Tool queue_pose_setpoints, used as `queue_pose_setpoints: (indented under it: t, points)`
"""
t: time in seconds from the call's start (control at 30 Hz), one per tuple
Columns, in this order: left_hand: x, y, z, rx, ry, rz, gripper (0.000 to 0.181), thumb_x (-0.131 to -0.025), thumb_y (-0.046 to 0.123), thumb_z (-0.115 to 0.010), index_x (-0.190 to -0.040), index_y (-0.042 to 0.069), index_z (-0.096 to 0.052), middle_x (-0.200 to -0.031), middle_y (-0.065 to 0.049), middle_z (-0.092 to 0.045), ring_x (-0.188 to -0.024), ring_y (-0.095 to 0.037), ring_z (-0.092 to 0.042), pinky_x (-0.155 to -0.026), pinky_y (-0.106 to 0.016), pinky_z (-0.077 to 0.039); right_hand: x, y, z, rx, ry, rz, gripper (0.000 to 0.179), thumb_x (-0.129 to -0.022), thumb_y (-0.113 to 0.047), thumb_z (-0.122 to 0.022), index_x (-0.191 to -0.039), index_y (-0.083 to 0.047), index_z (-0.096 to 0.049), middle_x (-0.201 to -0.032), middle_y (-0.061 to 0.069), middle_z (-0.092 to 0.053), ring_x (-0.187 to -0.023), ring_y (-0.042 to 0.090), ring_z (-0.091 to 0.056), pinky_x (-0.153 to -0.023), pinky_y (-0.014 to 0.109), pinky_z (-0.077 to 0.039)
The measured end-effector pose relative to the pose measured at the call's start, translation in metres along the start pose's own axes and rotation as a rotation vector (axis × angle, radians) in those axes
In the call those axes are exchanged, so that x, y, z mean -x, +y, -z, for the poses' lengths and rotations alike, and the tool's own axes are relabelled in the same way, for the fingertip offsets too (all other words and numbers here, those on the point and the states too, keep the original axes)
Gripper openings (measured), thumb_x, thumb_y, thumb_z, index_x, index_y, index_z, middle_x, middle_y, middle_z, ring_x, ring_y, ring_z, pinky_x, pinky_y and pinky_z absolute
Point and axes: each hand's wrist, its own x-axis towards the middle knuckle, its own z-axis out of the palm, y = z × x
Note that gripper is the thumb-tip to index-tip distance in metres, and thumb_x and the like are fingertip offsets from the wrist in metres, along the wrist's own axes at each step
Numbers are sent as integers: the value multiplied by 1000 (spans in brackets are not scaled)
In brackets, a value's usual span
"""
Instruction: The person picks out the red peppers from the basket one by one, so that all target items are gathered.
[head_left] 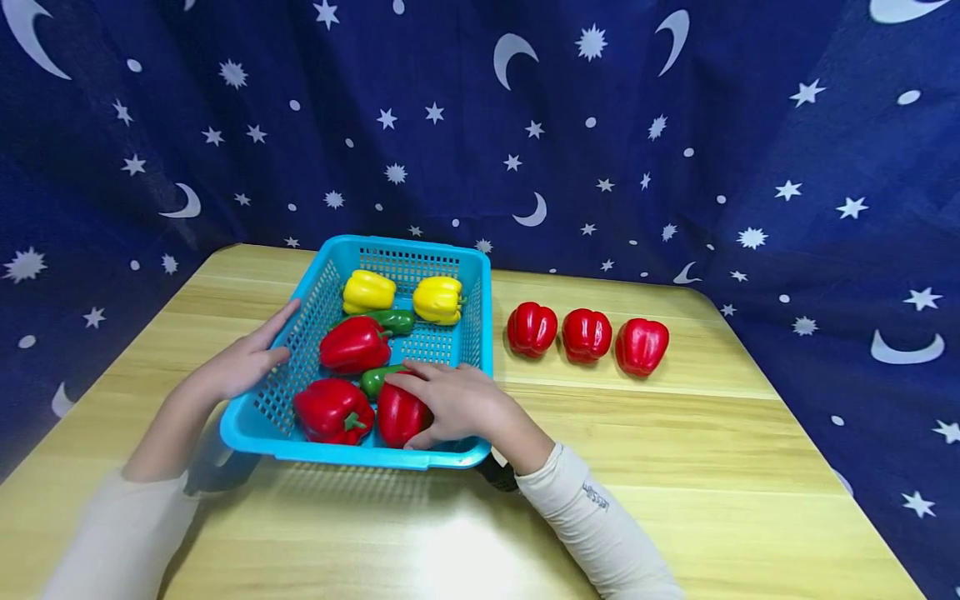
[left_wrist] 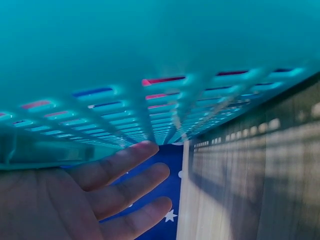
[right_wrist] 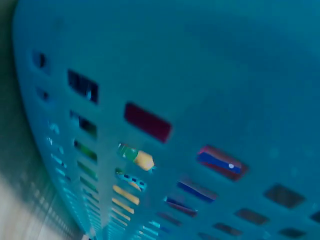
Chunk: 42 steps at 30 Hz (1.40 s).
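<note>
A blue plastic basket (head_left: pixel 360 454) sits on the wooden table. Against its left side rests my left hand (head_left: pixel 243 362), fingers straight along the outer wall; the left wrist view shows the straight fingers (left_wrist: pixel 132 187) beside the slotted wall. Inside the basket's front right corner, my right hand (head_left: pixel 461 404) grips a red bell pepper (head_left: pixel 399 412), thumb and fingers on either side. Beside it lie another red bell pepper (head_left: pixel 333 411) and a green vegetable (head_left: pixel 375 381), partly covered. In the right wrist view the basket wall (right_wrist: pixel 225 75) blocks the hand.
Farther back in the basket are a red bell pepper (head_left: pixel 354 344), a green vegetable (head_left: pixel 395 321) and two yellow bell peppers, one left (head_left: pixel 368 292) and one right (head_left: pixel 438 300). Three red bell peppers (head_left: pixel 587 336) stand in a row right of the basket. A starry blue cloth (head_left: pixel 450 192) hangs behind.
</note>
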Motion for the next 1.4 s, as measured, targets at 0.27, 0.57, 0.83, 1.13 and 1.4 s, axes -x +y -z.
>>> queue_pose_setpoints:
  t: [0.27, 0.57, 0.83, 1.13, 1.4]
  points:
    - [1, -1, -1, -6, 4, 4, 69, -92, 9, -31, -146, 16, 11, -146, -33, -6, -123, -60, -25, -85, -64, -42, -3, -1, -1, -4, 14, 19, 80, -72, -53, -68, -140, -36, -31, -145, -1, -34, -127, 20, -42, -89, 36, -46]
    - [2, -2, 1, -9, 7, -6, 71, -91, 7, -32, -146, 17, 12, -147, -32, -4, -124, -60, -22, -86, -65, -41, -2, 2, 0, -57, 48, 71, 81, -70, -49, -72, -140, -31, -35, -136, 2, -42, -115, 20, -49, -83, 30, -50]
    - [3, -3, -1, 10, -1, 1, 70, -93, 8, -31, -146, 18, 13, -146, -34, -4, -123, -61, -22, -83, -64, -43, 5, 13, 4, -265, 150, 179, 84, -68, -42, -76, -139, -22, -37, -135, 3, -41, -119, 18, -42, -83, 24, -51]
    - [2, -3, -2, -5, 4, 1, 70, -93, 8, -32, -146, 18, 12, -146, -33, -7, -123, -60, -24, -83, -63, -44, 25, 29, 17, -434, 221, 226, 82, -69, -38, -77, -139, -22, -37, -139, 2, -36, -121, 17, -40, -85, 30, -52]
    - [2, -3, -1, 6, 4, -21, 71, -91, 6, -32, -146, 15, 11, -145, -35, -6, -122, -60, -26, -84, -64, -42, 40, 44, 28, -468, 271, 189, 83, -68, -39, -77, -139, -25, -36, -137, 2, -37, -117, 18, -46, -84, 34, -53]
